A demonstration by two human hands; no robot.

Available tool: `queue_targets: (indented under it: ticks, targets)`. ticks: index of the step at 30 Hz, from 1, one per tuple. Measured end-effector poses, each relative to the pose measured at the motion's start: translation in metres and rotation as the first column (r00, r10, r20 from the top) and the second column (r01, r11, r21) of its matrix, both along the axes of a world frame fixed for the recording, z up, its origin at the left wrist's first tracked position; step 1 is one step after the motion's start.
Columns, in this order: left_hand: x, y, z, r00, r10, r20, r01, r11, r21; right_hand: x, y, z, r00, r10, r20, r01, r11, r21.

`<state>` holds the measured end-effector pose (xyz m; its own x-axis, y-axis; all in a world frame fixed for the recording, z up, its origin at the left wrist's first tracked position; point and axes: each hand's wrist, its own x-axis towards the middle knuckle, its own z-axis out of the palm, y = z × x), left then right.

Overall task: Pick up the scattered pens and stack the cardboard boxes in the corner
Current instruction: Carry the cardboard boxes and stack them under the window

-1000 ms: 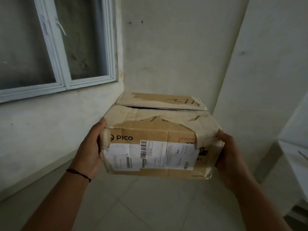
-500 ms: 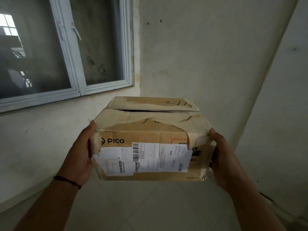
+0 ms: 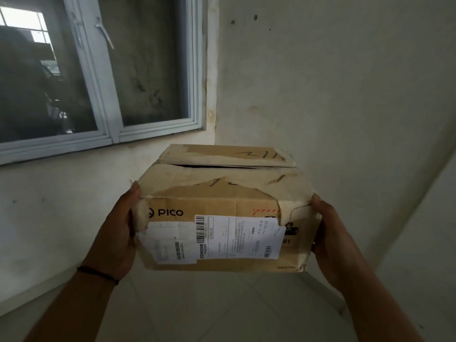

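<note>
A worn cardboard box [image 3: 222,206] with a PICO print, torn tape and white shipping labels is held in the air in front of me. My left hand [image 3: 116,238] grips its left side, thumb up at the top edge. My right hand [image 3: 328,233] grips its right side in the same way. The fingers of both hands are hidden behind the box. The top flaps are closed with a dark gap between them. No pens are in view.
Straight ahead is the room corner [image 3: 217,114] where two pale walls meet. A white-framed window [image 3: 111,134] is set in the left wall. Pale floor tiles [image 3: 222,307] lie below the box.
The view has swung left and closer to the corner; more of the window shows. The box stays held between both hands. The white ledge at the right has left the view.
</note>
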<state>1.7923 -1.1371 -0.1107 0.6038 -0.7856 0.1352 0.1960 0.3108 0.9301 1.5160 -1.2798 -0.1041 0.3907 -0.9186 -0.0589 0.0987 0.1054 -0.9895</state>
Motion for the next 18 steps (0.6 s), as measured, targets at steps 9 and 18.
queue_targets:
  ticks: [9,18]
  targets:
    - [0.111,-0.119,-0.008,1.0,0.014,-0.005,-0.014,1.0,0.028,0.11,-0.114,-0.011,1.0,-0.003,-0.023,0.004,1.0,0.015]
    - [0.195,-0.217,-0.007,1.0,-0.007,0.018,0.007,1.0,0.023,0.19,-0.213,-0.017,1.0,-0.019,-0.01,0.019,1.0,0.001]
